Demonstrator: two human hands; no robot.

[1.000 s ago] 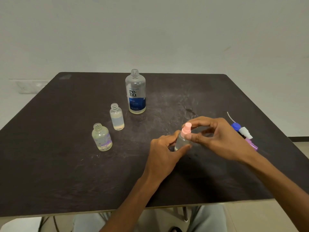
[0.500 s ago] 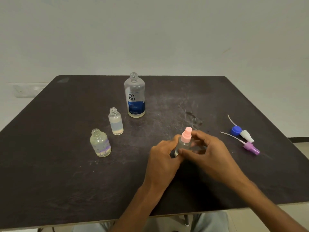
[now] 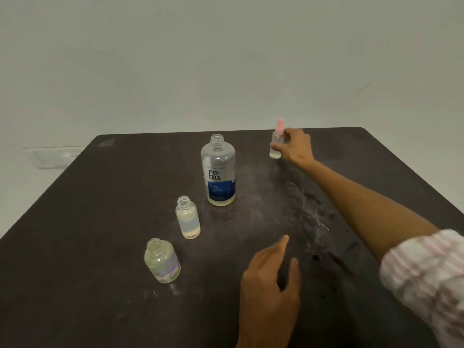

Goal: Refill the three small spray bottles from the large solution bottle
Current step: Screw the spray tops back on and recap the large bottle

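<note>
My right hand (image 3: 296, 146) reaches to the far side of the dark table (image 3: 100, 247) and grips a small clear spray bottle with a pink spray top (image 3: 276, 143), upright near the back edge. The large uncapped solution bottle (image 3: 218, 172) with a blue label stands in the middle. Two small uncapped bottles stand left of it: a slim one (image 3: 188, 221) and a rounder one (image 3: 162, 261), both partly filled. My left hand (image 3: 270, 280) hovers over the near table with relaxed fingers and holds nothing.
White scuff marks run across the table's right half (image 3: 313, 209). A pale wall stands behind the table. The loose spray tops seen earlier are out of view.
My right hand has carried the pink-topped bottle from the near middle to the far back of the table. My left hand has let go of it. The camera view shifted left.
</note>
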